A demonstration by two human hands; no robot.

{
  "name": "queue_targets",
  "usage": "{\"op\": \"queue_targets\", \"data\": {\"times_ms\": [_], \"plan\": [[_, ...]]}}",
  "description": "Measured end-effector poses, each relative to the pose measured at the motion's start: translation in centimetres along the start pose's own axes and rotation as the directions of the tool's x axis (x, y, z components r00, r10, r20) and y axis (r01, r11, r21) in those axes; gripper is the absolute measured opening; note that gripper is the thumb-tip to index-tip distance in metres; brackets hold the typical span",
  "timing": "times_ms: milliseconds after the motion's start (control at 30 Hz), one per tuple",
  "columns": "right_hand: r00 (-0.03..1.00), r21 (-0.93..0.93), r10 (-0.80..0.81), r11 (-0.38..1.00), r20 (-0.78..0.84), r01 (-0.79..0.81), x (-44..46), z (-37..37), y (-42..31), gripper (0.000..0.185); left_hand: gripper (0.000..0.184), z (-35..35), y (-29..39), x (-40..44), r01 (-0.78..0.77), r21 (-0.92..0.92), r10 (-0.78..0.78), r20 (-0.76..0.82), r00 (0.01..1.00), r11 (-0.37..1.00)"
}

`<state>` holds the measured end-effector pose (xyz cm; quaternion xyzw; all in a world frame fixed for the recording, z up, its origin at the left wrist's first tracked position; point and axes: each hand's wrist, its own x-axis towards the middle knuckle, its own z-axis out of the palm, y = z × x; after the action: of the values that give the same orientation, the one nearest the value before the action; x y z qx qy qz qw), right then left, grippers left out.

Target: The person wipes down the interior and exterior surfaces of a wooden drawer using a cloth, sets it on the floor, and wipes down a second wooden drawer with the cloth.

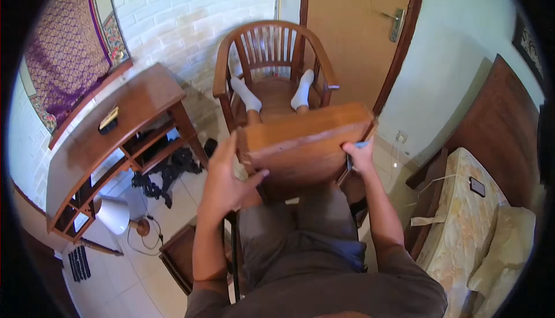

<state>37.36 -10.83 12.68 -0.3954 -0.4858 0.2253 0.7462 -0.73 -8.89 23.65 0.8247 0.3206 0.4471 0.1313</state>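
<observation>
A brown wooden box-like piece, perhaps a drawer (300,165), is tilted above my lap. My left hand (222,182) is at its left side, thumb and fingers spread, the fingertips near the upper left corner. On the right edge, my right hand (361,157) grips the piece with the thumb on its face. Something small and blue (362,144) shows at the right hand; what it is cannot be made out. Beyond the piece, my feet in white socks (247,95) rest on the seat of a wooden armchair (269,89).
A curved wooden desk (124,107) is on the left, with a lamp (114,215) and dark cloth-like items (170,170) on the floor below. A dark wooden piece (179,251) lies lower left. On the right, a bed mattress (462,219) bears a phone (477,187). A door (358,29) stands behind.
</observation>
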Motion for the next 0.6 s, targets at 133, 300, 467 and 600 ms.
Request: {"op": "queue_targets", "data": {"times_ms": [133, 300, 467, 600], "plan": [[0.947, -0.273, -0.214, 0.921, 0.241, 0.278, 2.2, 5.5, -11.5, 0.094, 0.102, -3.8, -0.4, -0.2, 0.000, -0.003, 0.000, -0.012, 1.000, 1.000], [0.762, -0.571, -0.304, 0.519, 0.572, 0.636, 1.6, 10.5, -16.9, 0.094, 0.110, -4.7, 0.5, -0.7, -0.032, -0.016, 0.032, -0.041, 0.999, 0.999], [0.639, -0.582, -0.207, 0.279, 0.740, 0.764, 0.2, 13.9, -14.0, 0.091, 0.085, -0.1, 0.2, -0.1, -0.005, -0.021, 0.008, 0.161, 0.987, 1.000], [0.667, -0.607, -0.073, 0.351, 0.741, 0.713, -1.3, 13.4, -9.9, 0.093, 0.065, 2.1, -3.5, 0.1, 0.127, -0.197, -0.062, 0.306, 0.950, 0.972]]}}
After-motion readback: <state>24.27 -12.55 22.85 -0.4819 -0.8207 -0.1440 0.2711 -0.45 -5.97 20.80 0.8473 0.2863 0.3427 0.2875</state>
